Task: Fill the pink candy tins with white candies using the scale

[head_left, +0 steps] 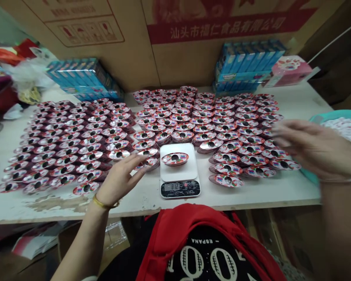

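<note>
Left hand [120, 176] spread, empty, by pouches [143, 145]; right hand [308, 145], grip unclear, near filled basin [336, 114]

I get the right hand [305, 146] blurred, and can't tell whether its fingertips touch the oval-topped packs [256, 150] partly hidden behind. The teal basin [333, 114] runs off the right edge; the large cardboard box [128, 62] is cut at the top. The kitchen scale's [179, 174] button labels are too small for me.
</note>
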`<state>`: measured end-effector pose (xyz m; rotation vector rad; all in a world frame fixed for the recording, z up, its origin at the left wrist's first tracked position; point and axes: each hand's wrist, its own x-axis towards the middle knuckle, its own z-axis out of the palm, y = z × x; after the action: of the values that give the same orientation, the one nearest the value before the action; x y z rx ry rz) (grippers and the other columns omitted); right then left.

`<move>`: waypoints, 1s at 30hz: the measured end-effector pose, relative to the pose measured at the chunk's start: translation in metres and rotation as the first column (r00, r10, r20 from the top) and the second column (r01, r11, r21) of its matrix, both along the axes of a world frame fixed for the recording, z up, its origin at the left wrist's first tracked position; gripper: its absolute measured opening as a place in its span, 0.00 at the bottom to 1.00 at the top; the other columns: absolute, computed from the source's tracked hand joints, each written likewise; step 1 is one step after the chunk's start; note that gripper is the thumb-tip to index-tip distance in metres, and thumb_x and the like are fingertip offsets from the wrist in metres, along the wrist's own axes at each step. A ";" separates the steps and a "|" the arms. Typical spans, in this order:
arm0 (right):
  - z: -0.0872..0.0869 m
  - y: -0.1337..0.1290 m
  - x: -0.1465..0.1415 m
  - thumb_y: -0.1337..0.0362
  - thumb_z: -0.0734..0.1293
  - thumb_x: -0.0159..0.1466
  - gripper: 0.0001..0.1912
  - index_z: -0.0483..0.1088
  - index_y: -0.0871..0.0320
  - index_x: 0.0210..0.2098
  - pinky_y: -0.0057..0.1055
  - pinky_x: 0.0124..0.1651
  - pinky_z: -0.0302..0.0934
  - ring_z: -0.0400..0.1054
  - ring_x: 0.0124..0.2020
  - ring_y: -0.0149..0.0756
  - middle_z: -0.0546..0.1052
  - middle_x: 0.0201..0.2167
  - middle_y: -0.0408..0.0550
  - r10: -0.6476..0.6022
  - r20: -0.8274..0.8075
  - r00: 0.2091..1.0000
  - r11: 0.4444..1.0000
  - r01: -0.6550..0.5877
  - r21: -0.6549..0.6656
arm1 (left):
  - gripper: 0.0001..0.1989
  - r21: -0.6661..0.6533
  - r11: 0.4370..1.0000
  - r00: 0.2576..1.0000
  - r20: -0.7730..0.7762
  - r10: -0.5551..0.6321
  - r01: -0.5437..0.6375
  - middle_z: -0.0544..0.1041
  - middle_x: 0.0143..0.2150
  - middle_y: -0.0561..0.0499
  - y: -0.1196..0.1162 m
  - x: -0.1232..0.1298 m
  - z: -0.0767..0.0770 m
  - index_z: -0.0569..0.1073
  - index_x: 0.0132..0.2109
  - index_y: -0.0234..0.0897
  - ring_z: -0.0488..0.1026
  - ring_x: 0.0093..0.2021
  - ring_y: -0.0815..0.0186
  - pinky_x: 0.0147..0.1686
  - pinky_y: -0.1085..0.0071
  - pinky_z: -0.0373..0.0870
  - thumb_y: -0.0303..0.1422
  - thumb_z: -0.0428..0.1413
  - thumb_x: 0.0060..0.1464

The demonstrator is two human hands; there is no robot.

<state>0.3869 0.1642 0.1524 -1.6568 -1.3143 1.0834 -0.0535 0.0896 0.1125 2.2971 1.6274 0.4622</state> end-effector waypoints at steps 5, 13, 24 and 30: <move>0.001 -0.004 -0.154 0.64 0.63 0.64 0.07 0.70 0.60 0.32 0.27 0.33 0.55 0.61 0.29 0.29 0.71 0.28 0.43 0.630 0.057 0.774 0.772 -0.633 0.066 | 0.16 0.012 0.999 0.999 0.019 -0.031 0.031 0.75 0.51 0.47 -0.011 0.005 -0.004 0.70 0.53 0.41 0.73 0.50 0.62 0.50 0.67 0.71 0.41 0.50 0.61; -0.024 -0.002 -0.212 0.76 0.63 0.62 0.07 0.72 0.63 0.36 0.30 0.42 0.55 0.63 0.38 0.36 0.70 0.36 0.52 0.740 0.487 0.463 0.604 -0.777 -0.178 | 0.16 -0.057 0.998 0.995 0.099 0.013 -0.007 0.75 0.49 0.47 -0.028 -0.001 -0.019 0.70 0.53 0.40 0.73 0.48 0.62 0.48 0.66 0.70 0.41 0.50 0.61; -0.029 -0.012 -0.212 0.74 0.65 0.63 0.07 0.71 0.63 0.41 0.32 0.44 0.57 0.64 0.40 0.37 0.69 0.41 0.53 0.744 0.470 0.474 0.594 -0.792 -0.140 | 0.16 0.005 1.000 0.994 0.107 -0.022 0.022 0.76 0.49 0.48 -0.029 -0.001 -0.026 0.69 0.55 0.41 0.73 0.49 0.63 0.49 0.67 0.71 0.38 0.51 0.62; -0.027 -0.013 -0.203 0.74 0.65 0.62 0.08 0.71 0.62 0.41 0.32 0.45 0.60 0.65 0.40 0.34 0.70 0.41 0.52 0.718 0.349 0.603 0.608 -0.786 0.107 | 0.16 0.021 0.999 0.990 0.131 -0.044 0.041 0.76 0.48 0.48 -0.026 0.005 -0.027 0.69 0.55 0.40 0.74 0.48 0.64 0.48 0.67 0.72 0.37 0.51 0.62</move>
<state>0.1835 0.1516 0.1252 -1.0451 -2.3771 1.0850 -0.0482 0.0637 0.0855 2.2585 1.5151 0.6069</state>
